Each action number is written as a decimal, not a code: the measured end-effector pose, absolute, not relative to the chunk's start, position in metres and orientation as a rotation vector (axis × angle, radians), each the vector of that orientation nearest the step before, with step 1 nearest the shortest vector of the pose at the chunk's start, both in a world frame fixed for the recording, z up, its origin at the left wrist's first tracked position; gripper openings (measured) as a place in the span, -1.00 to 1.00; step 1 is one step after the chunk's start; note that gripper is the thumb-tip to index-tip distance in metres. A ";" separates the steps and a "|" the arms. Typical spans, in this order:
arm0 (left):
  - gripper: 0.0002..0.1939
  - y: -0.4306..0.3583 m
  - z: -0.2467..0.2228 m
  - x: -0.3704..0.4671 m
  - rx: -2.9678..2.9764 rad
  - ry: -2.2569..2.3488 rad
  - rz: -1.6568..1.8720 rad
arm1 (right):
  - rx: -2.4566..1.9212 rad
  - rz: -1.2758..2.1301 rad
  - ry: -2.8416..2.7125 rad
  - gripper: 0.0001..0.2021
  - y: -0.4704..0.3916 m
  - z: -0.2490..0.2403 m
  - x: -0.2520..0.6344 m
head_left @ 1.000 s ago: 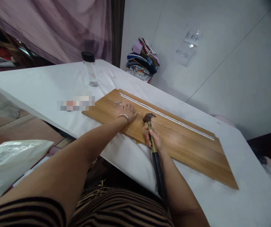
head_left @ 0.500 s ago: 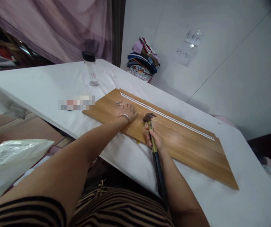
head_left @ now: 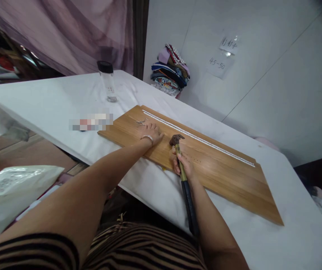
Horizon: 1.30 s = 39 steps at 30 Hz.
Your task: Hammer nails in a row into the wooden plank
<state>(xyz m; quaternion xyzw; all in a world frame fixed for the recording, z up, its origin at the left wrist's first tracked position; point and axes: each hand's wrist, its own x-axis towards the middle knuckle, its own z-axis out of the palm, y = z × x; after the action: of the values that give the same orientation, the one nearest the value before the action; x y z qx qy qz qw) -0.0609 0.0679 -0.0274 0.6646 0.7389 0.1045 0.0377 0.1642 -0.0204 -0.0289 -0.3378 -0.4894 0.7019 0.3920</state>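
A wooden board (head_left: 228,176) lies on a white-covered table. My left hand (head_left: 153,133) rests on the board with its fingers spread, beside a small pile of nails (head_left: 142,122). A bracelet circles that wrist. Fingers of my right hand (head_left: 184,164) are wrapped round the shaft of a hammer (head_left: 182,174), whose rusty head is up over the board and whose black grip points toward my body. Small dark dots (head_left: 197,161) form a row on the wood just right of the hammer. Two white strips (head_left: 200,138) run along the board's far side.
On the table (head_left: 51,97), a clear bottle (head_left: 109,84) with a black lid stands at the back left, near a blurred-out item (head_left: 91,122). Folded clothes (head_left: 170,71) are stacked by the wall. A plastic bag (head_left: 14,191) is at the lower left.
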 end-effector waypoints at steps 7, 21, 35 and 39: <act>-0.43 0.066 -0.025 -0.061 2.036 2.261 0.315 | -0.854 1.797 -1.256 -0.50 -0.018 -0.033 0.166; -0.40 0.068 -0.027 -0.062 2.027 2.260 0.309 | -0.827 1.788 -1.246 -0.50 -0.019 -0.033 0.165; -0.40 0.065 -0.022 -0.060 2.046 2.274 0.262 | -0.842 1.793 -1.228 -0.47 -0.017 -0.036 0.165; -0.42 0.065 -0.022 -0.060 2.047 2.281 0.253 | -0.848 1.797 -1.236 -0.49 -0.018 -0.035 0.165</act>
<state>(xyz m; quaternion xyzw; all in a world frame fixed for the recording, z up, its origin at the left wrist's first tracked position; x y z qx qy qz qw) -0.0597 0.0648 -0.0219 0.6652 0.7414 0.0821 0.0332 0.1653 -0.0176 -0.0353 -0.3337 -0.4864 0.7071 0.3899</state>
